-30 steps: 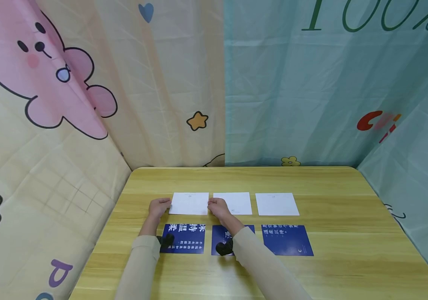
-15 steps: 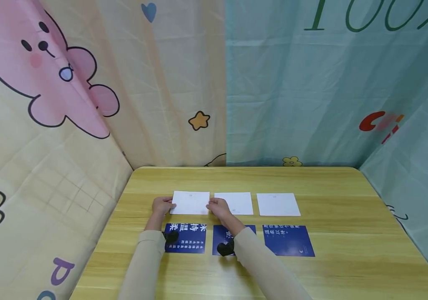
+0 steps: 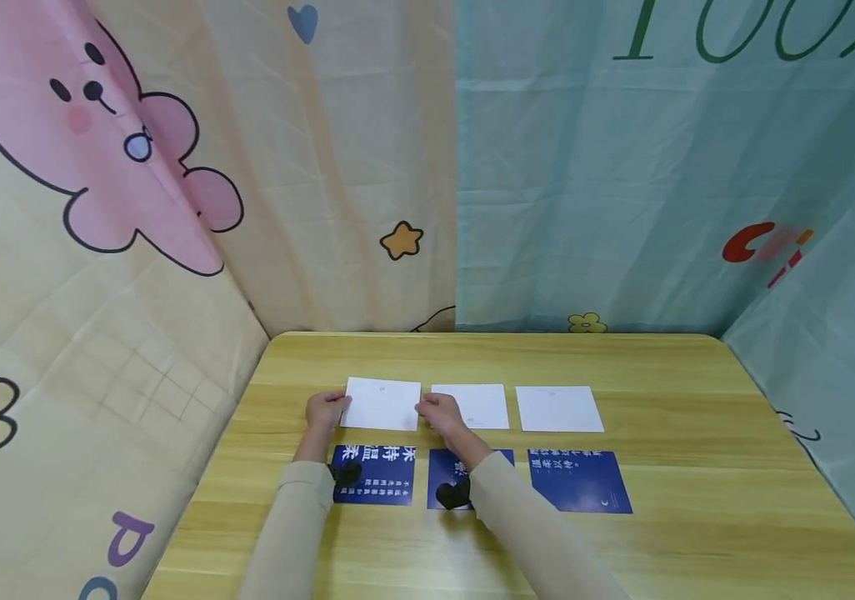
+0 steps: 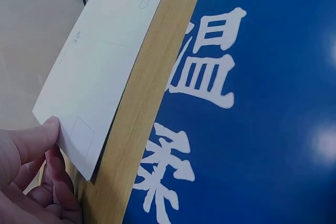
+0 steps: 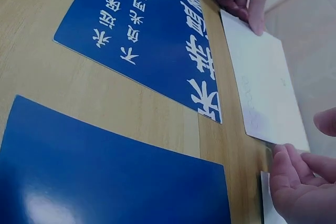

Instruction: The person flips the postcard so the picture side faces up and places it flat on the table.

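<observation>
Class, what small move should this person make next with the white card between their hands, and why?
Probably bring the thumb of the right hand down onto the white card. The left hand already pinches one end, while the right hand's fingers reach the opposite end with that thumb showing apart from it, so the hold looks one-sided.

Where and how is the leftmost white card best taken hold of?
Probably by its left short edge, coming from the left: the leftmost white card is thin and flat, and its opposite edge sits near the middle white card. The left hand pinches there.
</observation>
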The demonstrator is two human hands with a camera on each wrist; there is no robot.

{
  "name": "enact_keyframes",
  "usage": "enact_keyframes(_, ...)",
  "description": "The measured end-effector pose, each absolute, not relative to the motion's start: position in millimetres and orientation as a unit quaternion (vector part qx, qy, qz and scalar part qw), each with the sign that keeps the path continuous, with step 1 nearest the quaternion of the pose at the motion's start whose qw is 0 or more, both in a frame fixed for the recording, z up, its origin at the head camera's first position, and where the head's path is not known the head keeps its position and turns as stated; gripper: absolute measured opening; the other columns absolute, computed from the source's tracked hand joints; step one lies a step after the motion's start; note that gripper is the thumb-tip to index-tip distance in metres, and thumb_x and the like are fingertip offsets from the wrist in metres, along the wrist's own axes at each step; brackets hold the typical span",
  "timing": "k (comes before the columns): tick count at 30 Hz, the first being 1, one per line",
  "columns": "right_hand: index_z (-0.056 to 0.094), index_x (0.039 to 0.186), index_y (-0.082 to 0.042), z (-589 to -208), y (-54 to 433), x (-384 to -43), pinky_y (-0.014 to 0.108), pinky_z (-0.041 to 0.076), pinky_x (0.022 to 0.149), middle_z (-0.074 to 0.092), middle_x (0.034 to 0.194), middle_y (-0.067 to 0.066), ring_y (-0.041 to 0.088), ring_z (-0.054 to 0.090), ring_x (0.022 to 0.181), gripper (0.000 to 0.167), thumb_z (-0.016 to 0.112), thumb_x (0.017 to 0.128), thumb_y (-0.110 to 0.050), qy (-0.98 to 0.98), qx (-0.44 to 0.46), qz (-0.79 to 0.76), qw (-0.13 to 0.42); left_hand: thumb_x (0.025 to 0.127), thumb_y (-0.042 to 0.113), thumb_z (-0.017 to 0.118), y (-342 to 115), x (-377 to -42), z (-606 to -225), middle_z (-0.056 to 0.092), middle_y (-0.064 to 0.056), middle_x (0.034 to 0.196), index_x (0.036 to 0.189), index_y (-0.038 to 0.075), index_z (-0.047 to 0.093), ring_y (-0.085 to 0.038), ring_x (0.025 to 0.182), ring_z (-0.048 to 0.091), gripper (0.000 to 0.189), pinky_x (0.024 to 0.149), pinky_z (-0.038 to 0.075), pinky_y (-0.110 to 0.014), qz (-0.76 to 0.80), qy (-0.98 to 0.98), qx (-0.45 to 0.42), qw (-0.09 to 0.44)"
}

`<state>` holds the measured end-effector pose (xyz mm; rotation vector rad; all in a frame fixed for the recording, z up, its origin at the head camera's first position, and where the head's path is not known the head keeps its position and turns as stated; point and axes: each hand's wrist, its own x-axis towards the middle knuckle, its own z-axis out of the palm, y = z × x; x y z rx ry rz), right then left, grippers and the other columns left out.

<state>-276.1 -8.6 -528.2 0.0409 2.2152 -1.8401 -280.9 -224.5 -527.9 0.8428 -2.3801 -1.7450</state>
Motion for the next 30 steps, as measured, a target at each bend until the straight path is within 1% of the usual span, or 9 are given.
enact_keyframes(4,0.047,0.126,0.011,-528,-9,-278,0.028,0.045,0.059,0.059,0.107,0.017,0.02,0.057,0.08,0.045,0.058,0.087,-0.008,0.762,0.014,-0.636,0.119,0.085,0.007,0.064,-226,-281,-528,0.058,-0.024,0.112,0.108,-0.008,0.063,-0.032,0.103,0.054,0.028,0.087,0.044,-0.04,-0.589,-0.758,0.274,0.053)
enact_keyframes(7,0.056,0.117,0.01,-526,-10,-280,0.024,0.037,0.048,0.06,0.091,0.012,0.016,0.05,0.061,0.035,0.058,0.085,-0.002,0.773,0.004,-0.626,0.101,0.082,0.009,0.069,-227,-280,-530,0.061,-0.022,0.106,0.103,-0.005,0.066,-0.03,0.099,0.056,0.026,0.083,0.046,-0.038,-0.595,-0.756,0.265,0.067)
enact_keyframes(10,0.063,0.08,0.004,-522,-13,-281,0.023,0.028,0.045,0.048,0.064,0.003,0.012,0.035,0.048,0.009,0.055,0.083,0.003,0.819,-0.034,-0.569,0.066,0.081,0.009,0.069,-229,-279,-531,0.061,-0.021,0.106,0.103,-0.005,0.066,-0.03,0.1,0.056,0.026,0.084,0.045,-0.038,-0.599,-0.754,0.261,0.068)
enact_keyframes(12,0.05,0.059,-0.002,-519,-15,-280,0.024,0.024,0.045,0.034,0.054,0.0,0.012,0.027,0.046,0.024,0.053,0.082,0.004,0.848,-0.066,-0.524,0.042,0.082,0.007,0.068,-230,-277,-531,0.061,-0.021,0.108,0.105,-0.006,0.065,-0.03,0.102,0.055,0.026,0.086,0.045,-0.037,-0.603,-0.752,0.259,0.07)
enact_keyframes(14,0.037,0.055,-0.007,-516,-18,-280,0.025,0.023,0.047,0.025,0.051,-0.001,0.012,0.024,0.047,0.034,0.052,0.083,0.003,0.869,-0.088,-0.485,0.025,0.085,0.005,0.063,-231,-276,-530,0.058,-0.024,0.113,0.109,-0.009,0.062,-0.033,0.108,0.052,0.028,0.091,0.041,-0.04,-0.606,-0.749,0.262,0.064)
enact_keyframes(17,0.05,0.06,-0.005,-514,-21,-280,0.025,0.029,0.048,0.037,0.053,-0.003,0.011,0.033,0.05,0.026,0.056,0.085,-0.001,0.874,-0.079,-0.479,0.017,0.087,0.005,0.061,-230,-273,-527,0.056,-0.025,0.115,0.112,-0.009,0.06,-0.032,0.109,0.05,0.029,0.092,0.04,-0.041,-0.611,-0.746,0.259,0.059)
enact_keyframes(20,0.064,0.083,0.001,-514,-22,-280,0.024,0.039,0.052,0.057,0.065,0.002,0.012,0.049,0.057,0.008,0.058,0.086,-0.004,0.868,-0.053,-0.494,0.023,0.088,0.006,0.061,-231,-272,-525,0.055,-0.025,0.116,0.114,-0.008,0.059,-0.032,0.108,0.05,0.03,0.092,0.04,-0.04,-0.616,-0.745,0.25,0.051)
enact_keyframes(24,0.063,0.099,0.005,-517,-21,-281,0.024,0.044,0.051,0.066,0.075,0.011,0.02,0.062,0.064,0.016,0.056,0.088,-0.003,0.84,-0.043,-0.538,0.06,0.088,0.008,0.061,-232,-272,-527,0.055,-0.024,0.116,0.113,-0.008,0.059,-0.032,0.107,0.05,0.03,0.091,0.04,-0.041,-0.614,-0.748,0.248,0.052)
enact_keyframes(30,0.062,0.104,0.005,-523,-18,-285,0.021,0.039,0.046,0.066,0.075,0.013,0.022,0.065,0.067,0.019,0.055,0.09,-0.006,0.822,-0.046,-0.561,0.086,0.086,0.01,0.061,-233,-271,-528,0.055,-0.023,0.117,0.112,-0.007,0.06,-0.031,0.106,0.05,0.031,0.089,0.04,-0.04,-0.607,-0.751,0.253,0.056)
